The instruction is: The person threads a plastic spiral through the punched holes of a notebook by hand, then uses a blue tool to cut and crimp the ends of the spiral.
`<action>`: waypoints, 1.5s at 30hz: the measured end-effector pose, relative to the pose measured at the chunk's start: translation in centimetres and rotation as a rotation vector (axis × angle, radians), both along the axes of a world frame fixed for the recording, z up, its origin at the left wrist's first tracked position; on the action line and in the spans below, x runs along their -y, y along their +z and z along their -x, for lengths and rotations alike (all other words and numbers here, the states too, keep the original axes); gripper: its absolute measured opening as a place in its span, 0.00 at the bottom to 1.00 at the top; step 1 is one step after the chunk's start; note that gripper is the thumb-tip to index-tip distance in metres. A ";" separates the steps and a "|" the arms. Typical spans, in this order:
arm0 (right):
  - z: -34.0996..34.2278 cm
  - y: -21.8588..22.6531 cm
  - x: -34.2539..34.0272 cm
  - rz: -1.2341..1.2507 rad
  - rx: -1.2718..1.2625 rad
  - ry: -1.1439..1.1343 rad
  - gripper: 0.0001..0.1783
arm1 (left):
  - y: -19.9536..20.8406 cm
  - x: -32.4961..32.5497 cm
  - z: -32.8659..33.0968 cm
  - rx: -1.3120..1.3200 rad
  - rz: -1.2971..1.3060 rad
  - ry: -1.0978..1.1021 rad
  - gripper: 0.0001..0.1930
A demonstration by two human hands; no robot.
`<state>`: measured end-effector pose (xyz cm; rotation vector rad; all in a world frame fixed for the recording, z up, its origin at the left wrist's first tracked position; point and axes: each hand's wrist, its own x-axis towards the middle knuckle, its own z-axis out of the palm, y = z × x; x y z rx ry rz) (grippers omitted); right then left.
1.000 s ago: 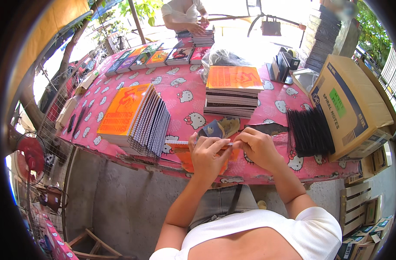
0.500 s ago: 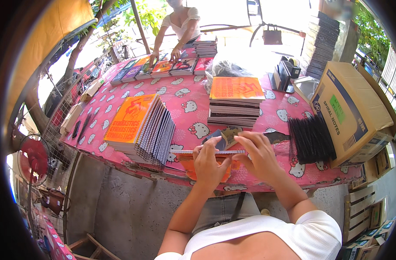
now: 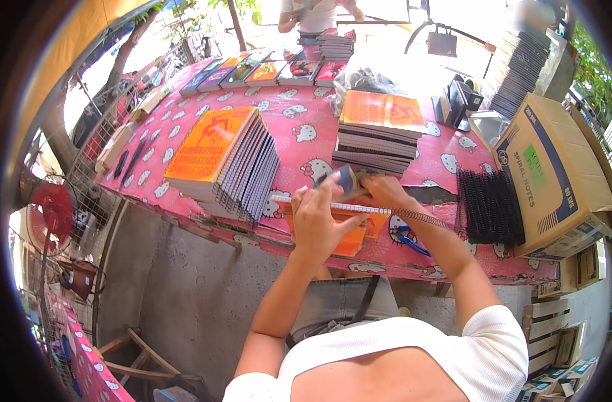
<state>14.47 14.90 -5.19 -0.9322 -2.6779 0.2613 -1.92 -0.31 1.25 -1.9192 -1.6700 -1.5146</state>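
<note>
Left grip [image 3: 334, 204] snug on orange notebook [image 3: 351, 242] near table edge [image 3: 410, 268], right grip [image 3: 381, 190] half-hidden, closure unclear, gap between stacks [image 3: 222, 151].

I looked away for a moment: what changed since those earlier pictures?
The right fingers let go of the notebook and moved forward-left, beside a small dark item. The person opposite no longer touches the books. The left fingers still hold the notebook; the orange stacks stayed.

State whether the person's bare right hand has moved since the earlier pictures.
Yes: the bare right hand has moved forward and left, closer to the central, rectangular stack of orange-covered paper notebooks.
</note>
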 end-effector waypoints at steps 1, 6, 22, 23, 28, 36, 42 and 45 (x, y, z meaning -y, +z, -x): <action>0.0 0.5 -0.5 0.072 0.059 -0.088 0.25 | 0.4 -0.1 0.0 -0.004 -0.030 0.002 0.22; -2.6 7.2 2.5 0.795 -1.251 0.240 0.15 | -0.7 0.4 1.2 -0.044 -0.009 -0.042 0.18; -2.6 6.4 1.8 0.399 -0.734 0.266 0.24 | 1.4 1.6 3.0 -0.115 0.244 0.256 0.23; -1.2 7.0 1.2 0.384 -0.520 0.152 0.25 | 1.4 1.4 3.8 -0.077 0.290 0.241 0.24; 0.6 8.8 3.2 0.649 -0.516 0.251 0.27 | -0.9 1.2 5.5 0.122 0.104 0.113 0.24; 3.4 7.3 1.3 0.209 -0.298 0.108 0.30 | -1.2 0.7 6.8 0.267 0.116 -0.009 0.23; 4.0 8.4 1.0 0.348 -0.500 0.450 0.25 | -1.4 1.0 7.0 0.666 0.247 -0.064 0.31; 4.4 9.4 0.8 0.945 -0.698 0.318 0.28 | -2.4 0.9 7.5 0.895 0.117 -0.261 0.31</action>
